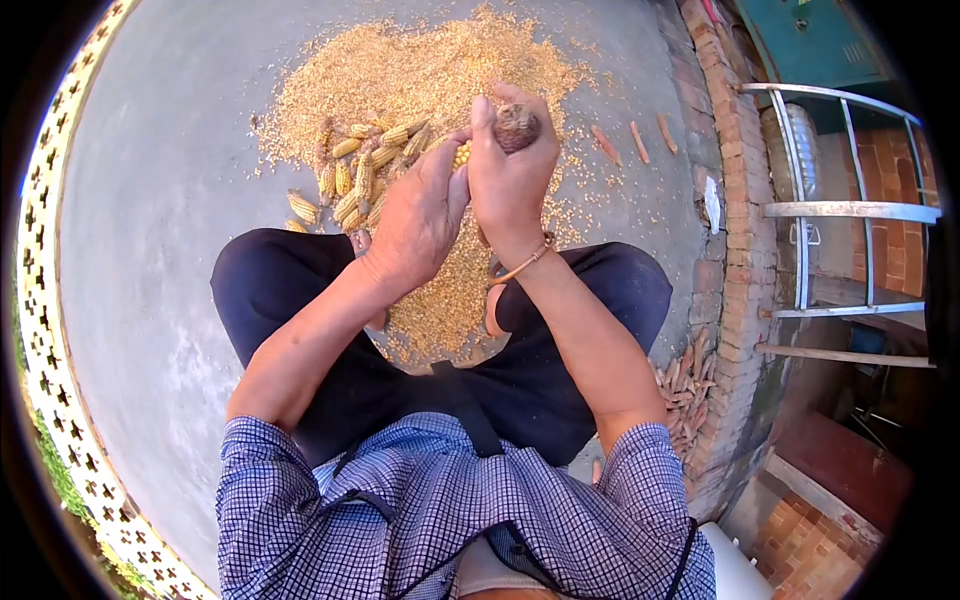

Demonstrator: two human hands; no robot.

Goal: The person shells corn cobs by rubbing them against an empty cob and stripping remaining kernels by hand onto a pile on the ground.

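My left hand (pixel 412 222) and my right hand (pixel 512 180) meet above the pile, both closed. Out of the top of my right hand shows the reddish-brown round end of a corn cob (pixel 517 127). Yellow kernels of an ear of corn (pixel 462 154) show between the hands, by my left fingers. I cannot tell whether these are one piece or two. Beyond my left hand lie several ears of corn (pixel 364 178), some partly stripped. Loose kernels (pixel 400 75) spread behind them, and more kernels (pixel 440 310) lie between my feet.
Bare cobs (pixel 605 145) lie on the grey floor (pixel 150 300) to the right. A heap of cobs (pixel 685 390) sits by a low brick edge (pixel 738 250). A metal rail (pixel 850 209) stands beyond it. A pierced pale wall (pixel 50 370) curves along the left.
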